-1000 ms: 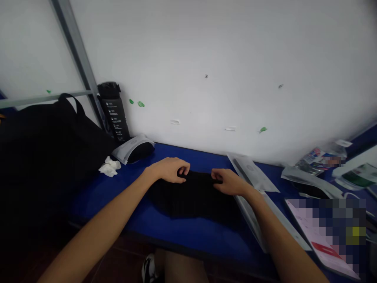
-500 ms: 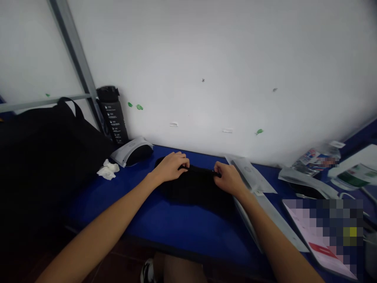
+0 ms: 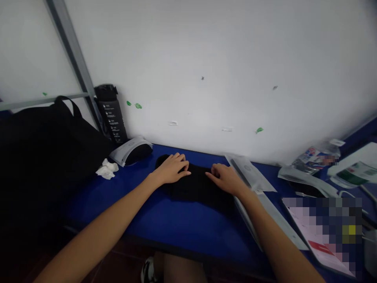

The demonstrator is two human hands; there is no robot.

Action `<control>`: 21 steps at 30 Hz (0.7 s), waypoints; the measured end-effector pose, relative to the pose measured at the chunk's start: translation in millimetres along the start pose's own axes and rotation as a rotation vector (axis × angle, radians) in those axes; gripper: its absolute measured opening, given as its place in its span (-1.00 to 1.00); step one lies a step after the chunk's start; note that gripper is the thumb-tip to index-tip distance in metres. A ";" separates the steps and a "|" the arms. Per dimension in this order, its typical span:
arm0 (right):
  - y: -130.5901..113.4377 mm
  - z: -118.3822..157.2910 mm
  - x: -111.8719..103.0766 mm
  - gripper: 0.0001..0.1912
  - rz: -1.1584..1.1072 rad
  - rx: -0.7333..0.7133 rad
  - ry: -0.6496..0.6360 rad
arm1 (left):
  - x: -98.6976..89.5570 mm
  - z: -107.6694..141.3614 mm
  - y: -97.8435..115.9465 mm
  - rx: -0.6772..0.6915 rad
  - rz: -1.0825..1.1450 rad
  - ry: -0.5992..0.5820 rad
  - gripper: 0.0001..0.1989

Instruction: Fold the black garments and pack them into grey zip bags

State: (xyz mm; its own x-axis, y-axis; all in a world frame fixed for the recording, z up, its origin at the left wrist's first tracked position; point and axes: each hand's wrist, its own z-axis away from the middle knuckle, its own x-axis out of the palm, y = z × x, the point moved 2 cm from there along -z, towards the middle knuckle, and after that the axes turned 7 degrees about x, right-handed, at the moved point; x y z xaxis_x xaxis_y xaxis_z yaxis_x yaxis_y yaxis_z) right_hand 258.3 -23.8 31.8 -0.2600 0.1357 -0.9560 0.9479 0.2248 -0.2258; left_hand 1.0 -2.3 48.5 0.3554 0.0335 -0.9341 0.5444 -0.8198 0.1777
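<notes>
Step looks like flattening the black soft fabric piece [image 3: 191, 190], lying on the glossy blue tabletop [image 3: 182, 224]. Left hand [image 3: 171, 169] and right hand [image 3: 226, 179] touch it, fingers loosely curled, thumbs apart (no pinch visible). Next move calls for light, even pressure.

Matt black cloth [image 3: 196, 188], glossy blue tabletop [image 3: 176, 224], crumpled white paper tissue [image 3: 107, 169]

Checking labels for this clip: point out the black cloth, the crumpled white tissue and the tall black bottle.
black cloth [image 3: 194, 189]: head view, middle
crumpled white tissue [image 3: 107, 169]: head view, centre
tall black bottle [image 3: 113, 120]: head view, body
</notes>
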 end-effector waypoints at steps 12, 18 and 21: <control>0.9 -1.4 -0.4 -0.61 -0.114 -0.226 0.021 | 8.7 -0.4 -14.6 -0.047 -0.009 0.031 -0.85; 13.5 -3.4 12.7 -0.34 -0.098 -0.171 -0.130 | 14.7 3.4 -23.1 -0.132 -0.020 -0.013 -0.76; 13.5 -2.6 19.9 -0.33 -0.079 -0.132 -0.243 | 20.8 6.6 -23.1 -0.119 -0.014 -0.070 -0.55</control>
State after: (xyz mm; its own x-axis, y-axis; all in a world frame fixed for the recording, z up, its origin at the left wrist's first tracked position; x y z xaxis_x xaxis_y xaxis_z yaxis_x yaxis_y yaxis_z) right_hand 265.4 -15.5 10.2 -0.2649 -0.1186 -0.9570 0.8902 0.3515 -0.2899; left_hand -9.2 13.6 22.9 0.2952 0.0014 -0.9554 0.6370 -0.7456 0.1958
